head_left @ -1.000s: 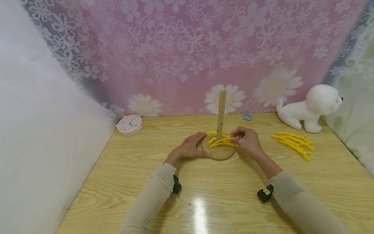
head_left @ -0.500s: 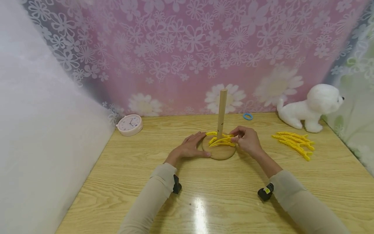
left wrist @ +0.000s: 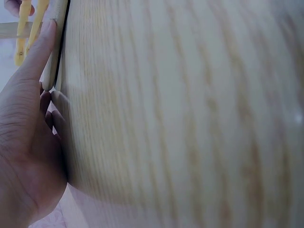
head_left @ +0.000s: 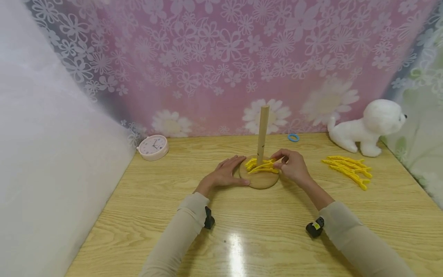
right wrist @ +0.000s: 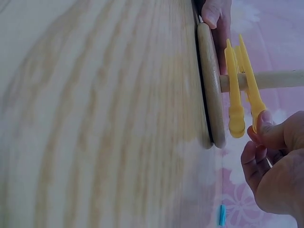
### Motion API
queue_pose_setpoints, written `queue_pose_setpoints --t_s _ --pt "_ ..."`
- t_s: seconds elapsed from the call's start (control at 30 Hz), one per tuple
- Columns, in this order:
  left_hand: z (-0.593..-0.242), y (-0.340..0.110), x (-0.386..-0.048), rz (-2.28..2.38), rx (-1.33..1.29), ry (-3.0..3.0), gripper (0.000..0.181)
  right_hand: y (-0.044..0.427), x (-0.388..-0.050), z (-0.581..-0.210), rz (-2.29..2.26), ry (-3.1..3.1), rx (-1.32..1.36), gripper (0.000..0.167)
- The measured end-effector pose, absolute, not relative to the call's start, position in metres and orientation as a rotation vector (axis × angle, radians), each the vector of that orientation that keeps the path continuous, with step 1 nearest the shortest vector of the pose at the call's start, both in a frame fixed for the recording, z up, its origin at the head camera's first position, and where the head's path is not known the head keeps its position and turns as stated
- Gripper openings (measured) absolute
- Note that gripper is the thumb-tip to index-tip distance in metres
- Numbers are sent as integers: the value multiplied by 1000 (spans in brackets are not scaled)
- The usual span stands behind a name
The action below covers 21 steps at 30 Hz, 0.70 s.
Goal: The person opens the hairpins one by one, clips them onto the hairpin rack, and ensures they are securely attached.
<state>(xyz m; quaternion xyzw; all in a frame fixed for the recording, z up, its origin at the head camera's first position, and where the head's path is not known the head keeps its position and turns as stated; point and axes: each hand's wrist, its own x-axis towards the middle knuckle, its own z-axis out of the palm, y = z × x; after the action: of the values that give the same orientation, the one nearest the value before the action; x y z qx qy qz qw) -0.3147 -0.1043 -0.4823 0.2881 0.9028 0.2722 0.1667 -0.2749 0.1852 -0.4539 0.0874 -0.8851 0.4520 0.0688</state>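
The left hand (head_left: 225,173) sits at the edge of the round base (head_left: 261,182), thumb and fingers spread wide. The right hand (head_left: 293,167) pinches the end of 1 yellow clip (right wrist: 256,97), low down by the upright post (head_left: 263,130); I can't tell whether it grips the post. Over on the right, more clips (head_left: 347,176) lie near the toy dog (head_left: 367,127).

Pink clock (head_left: 153,147), plush dog (head_left: 367,129)
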Motion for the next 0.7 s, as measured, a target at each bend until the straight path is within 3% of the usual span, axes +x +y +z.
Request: queue_pose_setpoints --t_s 0.7 --pt "-483 -104 -313 776 812 2573 104 201 -268 -454 1568 -2729 379 34"
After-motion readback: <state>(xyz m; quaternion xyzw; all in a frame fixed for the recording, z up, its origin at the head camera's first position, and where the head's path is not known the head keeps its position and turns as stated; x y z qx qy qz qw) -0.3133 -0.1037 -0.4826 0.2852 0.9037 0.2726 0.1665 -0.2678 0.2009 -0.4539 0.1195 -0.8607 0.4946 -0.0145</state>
